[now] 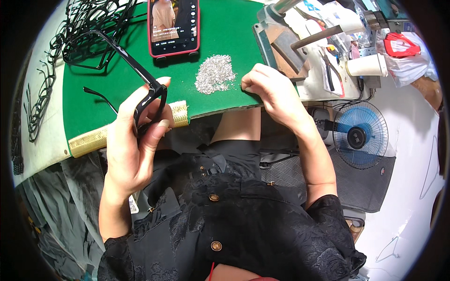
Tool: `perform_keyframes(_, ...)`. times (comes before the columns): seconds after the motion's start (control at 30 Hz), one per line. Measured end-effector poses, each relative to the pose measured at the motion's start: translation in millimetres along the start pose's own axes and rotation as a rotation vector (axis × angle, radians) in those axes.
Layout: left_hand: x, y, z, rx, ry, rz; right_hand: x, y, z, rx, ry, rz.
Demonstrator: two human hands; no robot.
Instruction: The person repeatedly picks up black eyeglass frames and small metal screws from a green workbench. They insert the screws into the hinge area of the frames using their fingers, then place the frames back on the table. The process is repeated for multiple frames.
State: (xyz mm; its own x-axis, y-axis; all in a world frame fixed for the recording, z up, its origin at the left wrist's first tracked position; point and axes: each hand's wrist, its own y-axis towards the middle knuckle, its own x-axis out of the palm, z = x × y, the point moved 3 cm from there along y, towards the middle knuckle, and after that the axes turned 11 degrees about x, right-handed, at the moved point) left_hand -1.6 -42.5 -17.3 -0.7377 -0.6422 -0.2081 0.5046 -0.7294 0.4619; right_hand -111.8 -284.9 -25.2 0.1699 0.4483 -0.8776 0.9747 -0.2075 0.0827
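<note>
My left hand [136, 140] is closed around a black eyeglass frame [151, 96], held above the front edge of the green mat [220, 28]. One temple arm of the frame points up and to the left; the other sticks out lower down on the left. On the mat lies a small heap of tiny silvery pieces [214, 74]. Just right of that heap, my right hand [269, 89] rests at the mat's edge with its fingertips pinched together. Whatever may be between those fingertips is too small or hidden to make out.
Many black eyeglass frames [101, 23] are piled at the far left. A phone in a red case [174, 28] stands at the back. To the right are a metal press-like tool [286, 47], pliers [330, 70], a white cup [368, 65] and, lower, a blue fan [358, 136].
</note>
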Motion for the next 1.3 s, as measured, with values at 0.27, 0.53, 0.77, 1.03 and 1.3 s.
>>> perform_keyframes(0.27, 0, 1, -3, 0.037, -0.066, 0.025, 0, -2, 3, -0.013, 0.045, -0.004)
perform_keyframes(0.53, 4, 1, 0, 0.019, -0.029, 0.017, 12, -7, 7, 0.001, -0.025, 0.136)
perform_keyframes(0.77, 8, 7, 6, 0.217, 0.134, 0.006, 16, -8, 3, -0.01, -0.08, 0.198)
perform_keyframes(1.03, 39, 36, 63, -0.29, -0.543, -0.152, -27, -4, -3, 0.011, 0.83, 0.23)
perform_keyframes(1.3, 76, 45, 80, -0.521, -0.935, -0.253, -61, -19, -47, -0.276, 0.682, 0.386)
